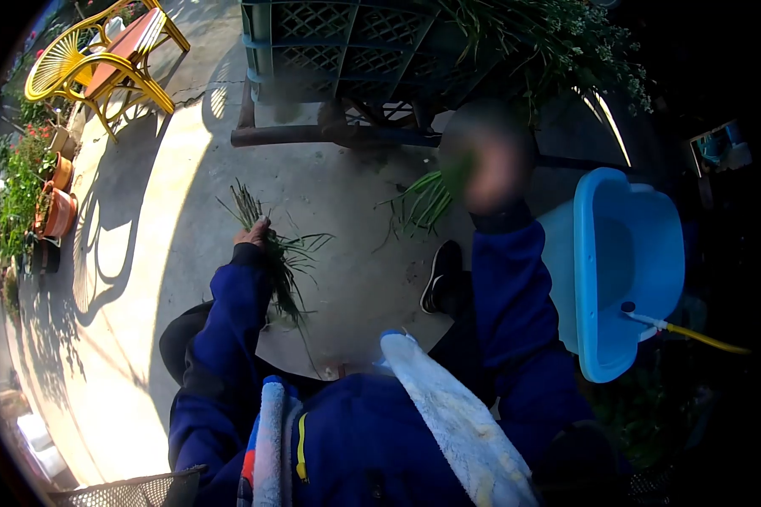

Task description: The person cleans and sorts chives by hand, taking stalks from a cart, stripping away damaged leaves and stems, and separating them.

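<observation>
On the near side of a plastic crate [262, 51], a person's left hand [254, 233] has its fingers wrapped around dark greens [291, 258]. The blurred right hand [486, 169], closer to the crate, meets green stalks [432, 199]; its finger closure cannot be told. Gathering stalks seems underway; the next move calls for a steady left hold.

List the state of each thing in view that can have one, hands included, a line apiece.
Left hand: closed around green stalks
Green stalks: gripped partway along, ends splayed
Right hand: blurred, grip unclear
Blue tub: open-topped
Yellow hose: joined to a white fitting
Yellow chair: upright, unoccupied
White towel: draped over the jacket
</observation>
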### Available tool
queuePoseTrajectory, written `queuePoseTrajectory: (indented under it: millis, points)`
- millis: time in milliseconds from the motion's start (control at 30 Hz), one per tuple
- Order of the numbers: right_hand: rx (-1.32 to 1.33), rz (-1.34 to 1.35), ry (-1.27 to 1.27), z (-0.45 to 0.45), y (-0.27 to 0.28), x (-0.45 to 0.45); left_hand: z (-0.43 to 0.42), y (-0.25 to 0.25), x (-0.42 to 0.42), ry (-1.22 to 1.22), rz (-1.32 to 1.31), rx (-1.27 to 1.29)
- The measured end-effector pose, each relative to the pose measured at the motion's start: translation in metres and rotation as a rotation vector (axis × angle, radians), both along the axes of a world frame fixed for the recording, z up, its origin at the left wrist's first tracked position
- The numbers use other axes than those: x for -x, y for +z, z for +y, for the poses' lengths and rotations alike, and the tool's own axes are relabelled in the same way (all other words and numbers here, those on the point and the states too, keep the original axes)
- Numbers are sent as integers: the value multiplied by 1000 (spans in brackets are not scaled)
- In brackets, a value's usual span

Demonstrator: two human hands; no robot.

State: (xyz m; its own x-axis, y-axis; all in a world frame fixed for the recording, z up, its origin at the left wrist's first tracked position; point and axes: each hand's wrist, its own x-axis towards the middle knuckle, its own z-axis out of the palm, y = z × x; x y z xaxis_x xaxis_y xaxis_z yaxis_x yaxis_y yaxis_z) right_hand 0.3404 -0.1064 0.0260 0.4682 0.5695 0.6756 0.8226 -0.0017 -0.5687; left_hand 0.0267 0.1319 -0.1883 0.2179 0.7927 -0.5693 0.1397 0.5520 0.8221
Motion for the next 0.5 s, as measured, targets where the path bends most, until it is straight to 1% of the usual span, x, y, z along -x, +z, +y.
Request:
queuePoseTrajectory:
  millis: [33,100,133,167,200,233,300,333,400,433,500]
  points:
    - [-26,305,130,-1,-15,-6,0,-2,-2,-26,-15,26]
    - [-30,652,349,-1,-23,2,-8,2,-11,-83,-45,80]
    - [-34,830,428,0,-26,5,-11,4,-16,-189,26,55]
    - [29,811,477,1,-27,12,-19,14,-23,-294,98,34]
    - [38,898,540,4,-29,21,-26,26,-31,-396,169,12]
    - [47,986,598,6,-30,29,-30,34,-36,-465,186,-37]
    - [-58,1370,736,11,-36,49,-33,55,-43,-604,192,-154]
    - [-117,1562,804,14,-41,58,-33,68,-45,-648,136,-180]
    - [21,1193,795,22,-56,77,-31,98,-43,-744,3,-216]
    - [-79,1567,823,22,-59,87,-35,112,-41,-773,-100,-196]
    - [167,1519,708,23,-49,101,-51,131,-35,-806,-333,-124]
